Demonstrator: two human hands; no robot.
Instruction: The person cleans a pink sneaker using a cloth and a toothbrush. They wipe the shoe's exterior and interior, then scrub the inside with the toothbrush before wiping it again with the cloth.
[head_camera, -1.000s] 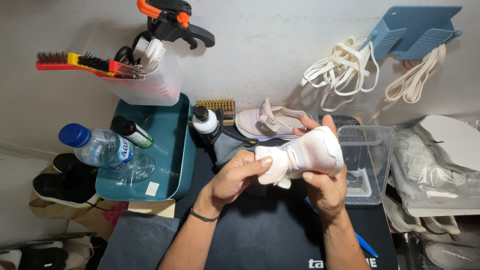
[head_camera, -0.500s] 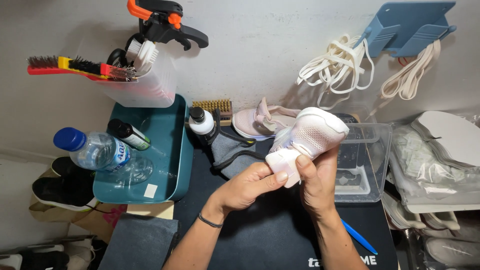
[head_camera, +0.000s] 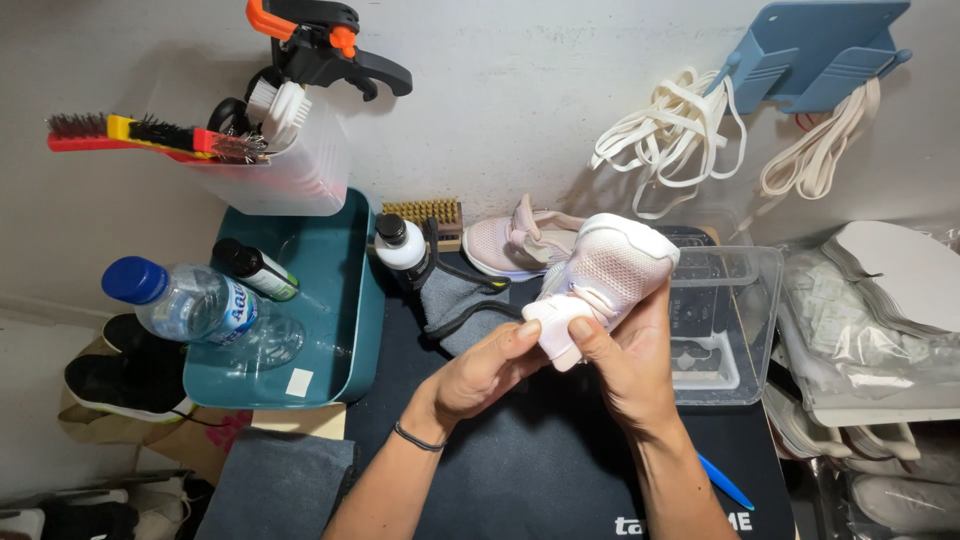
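A small pale pink mesh shoe (head_camera: 605, 280) is held up over the black mat (head_camera: 540, 470), toe pointing up and away. My right hand (head_camera: 625, 360) cups it from below, thumb pressed on the heel. My left hand (head_camera: 485, 375) pinches the heel tab from the left side. A second matching pink shoe (head_camera: 510, 240) lies flat at the back of the mat, against the wall.
A teal tray (head_camera: 345, 320) at left holds a water bottle (head_camera: 195, 310) and a small dark bottle (head_camera: 255, 270). A white bottle (head_camera: 402, 248), grey cloth (head_camera: 455, 305) and wooden brush (head_camera: 425, 215) sit nearby. A clear plastic box (head_camera: 735, 330) stands right; white laces (head_camera: 670, 140) hang on the wall.
The shoe has been turned from lying sideways to toe-up and lifted slightly right. My left hand has shifted from the shoe's side to its heel.
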